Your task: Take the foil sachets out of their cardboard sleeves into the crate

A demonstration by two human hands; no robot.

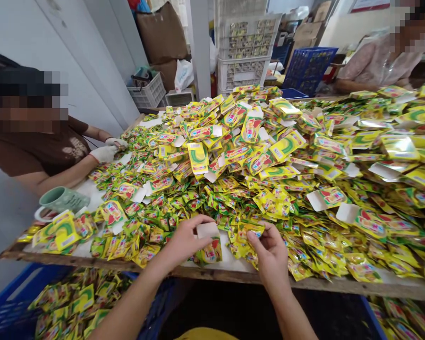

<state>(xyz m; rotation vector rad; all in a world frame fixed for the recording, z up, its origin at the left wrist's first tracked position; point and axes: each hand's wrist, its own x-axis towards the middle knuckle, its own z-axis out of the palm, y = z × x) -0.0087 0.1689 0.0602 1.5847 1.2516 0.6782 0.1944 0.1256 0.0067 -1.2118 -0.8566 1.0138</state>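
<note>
My left hand (pixel 186 240) pinches a flat yellow carton (pixel 209 242) with a white flap, held upright at the table's near edge. My right hand (pixel 271 252) is closed on a few small yellow-green sachets (pixel 250 232) just to the right of the carton. A deep heap of the same sachets and flat cartons (pixel 255 156) covers the wooden table (pixel 233 275) beyond both hands.
A person at the left, in white gloves (pixel 104 153), handles sachets. A green mug (pixel 62 199) stands at the left corner. Another person sits at the far right. Blue crates (pixel 10 302) with filled cartons sit below the table edge. White crates (pixel 246 52) are stacked behind.
</note>
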